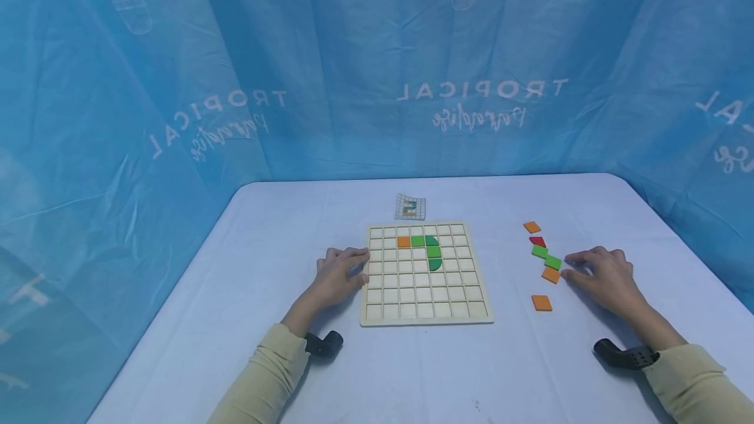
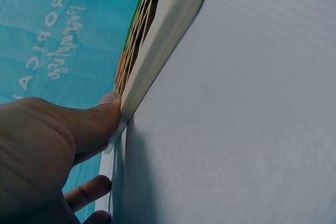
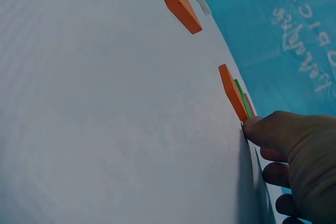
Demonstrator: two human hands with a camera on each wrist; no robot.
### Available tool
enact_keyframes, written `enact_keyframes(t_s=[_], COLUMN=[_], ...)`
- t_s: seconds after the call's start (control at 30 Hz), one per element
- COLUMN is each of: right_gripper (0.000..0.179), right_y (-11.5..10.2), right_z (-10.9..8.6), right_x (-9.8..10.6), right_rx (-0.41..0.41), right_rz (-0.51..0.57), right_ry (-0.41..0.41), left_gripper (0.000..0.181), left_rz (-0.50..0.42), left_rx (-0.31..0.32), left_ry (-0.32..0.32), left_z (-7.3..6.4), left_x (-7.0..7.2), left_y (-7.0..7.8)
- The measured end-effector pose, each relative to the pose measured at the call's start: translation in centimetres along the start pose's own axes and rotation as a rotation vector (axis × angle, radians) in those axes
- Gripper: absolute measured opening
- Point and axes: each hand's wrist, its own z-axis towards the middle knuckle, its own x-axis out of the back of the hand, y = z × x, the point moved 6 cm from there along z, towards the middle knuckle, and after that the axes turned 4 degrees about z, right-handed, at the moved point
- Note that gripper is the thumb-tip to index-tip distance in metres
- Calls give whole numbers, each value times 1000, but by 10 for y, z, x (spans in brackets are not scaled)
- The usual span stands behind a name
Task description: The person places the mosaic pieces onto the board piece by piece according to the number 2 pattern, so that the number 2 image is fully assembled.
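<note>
A wooden grid board (image 1: 406, 311) lies on the table. Set in its upper squares are an orange tile (image 1: 403, 242), two green squares, one being this tile (image 1: 417, 241), and two dark green rounded tiles, one of them this piece (image 1: 435, 265). My left hand (image 1: 340, 275) touches the board's left edge with thumb and forefinger; its thumb (image 2: 102, 121) shows against the side. To the right, my right hand (image 1: 607, 280) rests beside a loose orange tile (image 1: 551, 275) and a green tile (image 1: 553, 262), its thumb (image 3: 265, 129) right at the orange tile's edge.
Farther up the same row lie another green tile (image 1: 539, 251), a red tile (image 1: 537, 241) and an orange tile (image 1: 532, 227). One more orange tile (image 1: 542, 303) lies nearer me. Behind the board sits a small patterned card (image 1: 410, 207). A blue curtain (image 1: 353, 129) surrounds the table.
</note>
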Motion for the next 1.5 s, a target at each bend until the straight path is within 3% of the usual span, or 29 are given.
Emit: enact_keyframes(t_s=[0.73,1.17,1.5], right_gripper=[32,33,32], right_y=[-10,-10,-29], right_z=[7,7,9], right_x=[-6,-4,-2], right_rx=[4,-8,39], right_rz=[-21,-18,48], right_ry=[-5,8,45], left_gripper=[50,51,50], left_rz=[3,14,5], left_rx=[20,-9,5], left_ry=[-4,3,-8], left_z=[0,1,0], left_x=[0,0,1], left_y=[0,0,0])
